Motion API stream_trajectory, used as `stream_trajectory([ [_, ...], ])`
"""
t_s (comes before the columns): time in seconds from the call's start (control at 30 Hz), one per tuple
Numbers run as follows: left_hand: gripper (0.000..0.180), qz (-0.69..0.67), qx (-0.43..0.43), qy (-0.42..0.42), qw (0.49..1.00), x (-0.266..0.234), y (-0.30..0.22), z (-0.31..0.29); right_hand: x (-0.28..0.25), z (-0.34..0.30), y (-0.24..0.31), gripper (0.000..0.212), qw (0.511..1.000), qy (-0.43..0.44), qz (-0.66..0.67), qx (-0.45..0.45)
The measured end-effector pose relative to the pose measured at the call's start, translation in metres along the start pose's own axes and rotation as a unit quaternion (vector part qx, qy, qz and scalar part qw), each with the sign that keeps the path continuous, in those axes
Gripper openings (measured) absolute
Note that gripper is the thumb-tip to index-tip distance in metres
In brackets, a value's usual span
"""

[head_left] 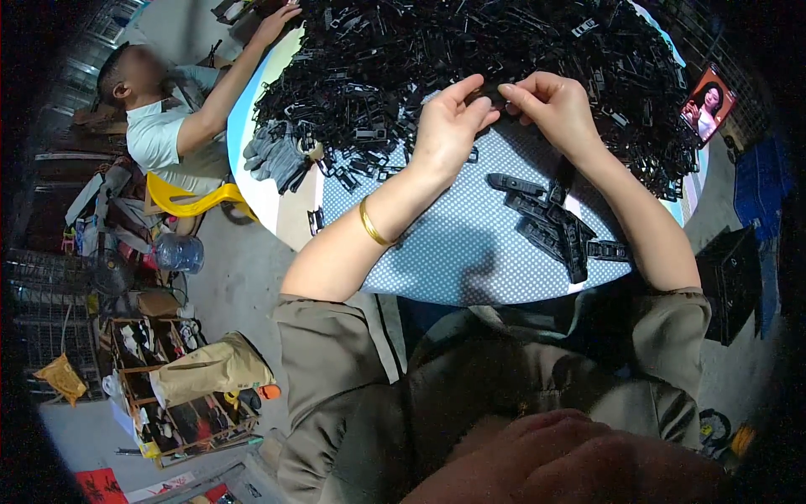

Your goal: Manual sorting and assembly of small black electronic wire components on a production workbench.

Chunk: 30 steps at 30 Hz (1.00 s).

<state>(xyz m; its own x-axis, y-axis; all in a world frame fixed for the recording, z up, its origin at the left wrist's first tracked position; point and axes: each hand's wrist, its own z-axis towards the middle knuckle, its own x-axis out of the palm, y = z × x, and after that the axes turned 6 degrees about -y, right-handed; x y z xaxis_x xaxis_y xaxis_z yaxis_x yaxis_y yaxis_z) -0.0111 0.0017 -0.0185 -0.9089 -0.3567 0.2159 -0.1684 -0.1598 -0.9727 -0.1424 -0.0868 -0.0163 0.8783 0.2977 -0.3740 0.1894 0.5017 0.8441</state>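
Note:
My left hand and my right hand meet over the near edge of a large heap of black plastic parts. Thumb and fingers of both hands are closed around a small black part; its shape is hard to make out against the dark heap. Nearer to me, between my forearms, several longer black plastic pieces lie in a loose cluster. They rest on the table's blue-and-white patterned cover. A gold bangle circles my left wrist.
Grey gloves lie at the table's left edge. A lit phone stands at the right rim. To the left, a person sits on a yellow chair, one arm reaching to the table. A shelf rack and water bottle stand on the floor.

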Motion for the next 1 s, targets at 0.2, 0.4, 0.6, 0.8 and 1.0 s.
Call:
stream_trajectory([
  [0.2,0.046,0.042,0.024,0.033,0.998,-0.001,-0.001,0.003,-0.011,-0.002,0.015,0.036,0.965,-0.013,-0.238,-0.105],
  [0.4,0.044,0.028,0.009,0.097,0.995,-0.007,-0.009,0.002,-0.024,0.007,0.025,0.044,0.94,-0.003,-0.325,-0.107],
  [0.6,0.042,0.039,-0.044,0.156,0.986,0.0,0.006,-0.003,-0.025,0.069,0.011,0.033,0.957,-0.053,-0.184,-0.217],
  [0.8,0.039,0.133,-0.025,0.18,0.974,0.003,0.011,-0.005,0.015,0.137,0.014,0.018,0.832,-0.044,-0.389,-0.394],
  [1.0,0.035,0.188,0.026,0.173,0.967,0.007,0.01,-0.012,0.047,0.18,-0.014,0.018,0.772,-0.034,-0.376,-0.511],
])
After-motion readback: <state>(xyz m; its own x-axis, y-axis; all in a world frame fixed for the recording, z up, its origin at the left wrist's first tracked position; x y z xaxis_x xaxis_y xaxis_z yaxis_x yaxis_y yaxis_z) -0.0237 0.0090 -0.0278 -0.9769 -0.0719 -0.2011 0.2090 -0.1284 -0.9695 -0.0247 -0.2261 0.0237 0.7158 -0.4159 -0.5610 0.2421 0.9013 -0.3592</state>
